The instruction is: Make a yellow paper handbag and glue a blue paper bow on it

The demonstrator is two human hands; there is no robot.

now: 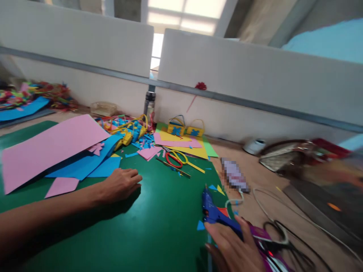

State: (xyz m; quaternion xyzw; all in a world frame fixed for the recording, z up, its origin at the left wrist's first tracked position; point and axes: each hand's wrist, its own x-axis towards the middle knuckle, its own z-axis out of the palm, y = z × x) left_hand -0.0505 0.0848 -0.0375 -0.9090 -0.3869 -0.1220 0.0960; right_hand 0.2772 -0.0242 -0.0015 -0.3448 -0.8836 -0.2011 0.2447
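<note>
Head view, left hand: the left hand (120, 184) lies palm down on the green mat (159, 230), forearm coming in from the lower left, fingers loosely curled and pointing right. It grips nothing.
Head view, right hand: the right hand (234, 247) comes up from the bottom edge, fingers spread open, resting on the rear of the glue gun (217, 212). Not closed round it.
Glue gun: blue, lying at the mat's right edge, just left of the bare wooden table (263, 196). Long axis runs from lower right to upper left; the nozzle end points up and away, toward the far wall.
Cord: a pale cord (286, 211) loops over the table right of the gun.
Near the left hand: blue paper (85, 164) just beyond the knuckles, a pink sheet (48, 149) partly over it.
Farther back: scissors (176, 158) with red and yellow handles on the mat, well apart from both hands; two small yellow baskets (185, 129) by the wall.
Right side: blurred, hard to tell.
</note>
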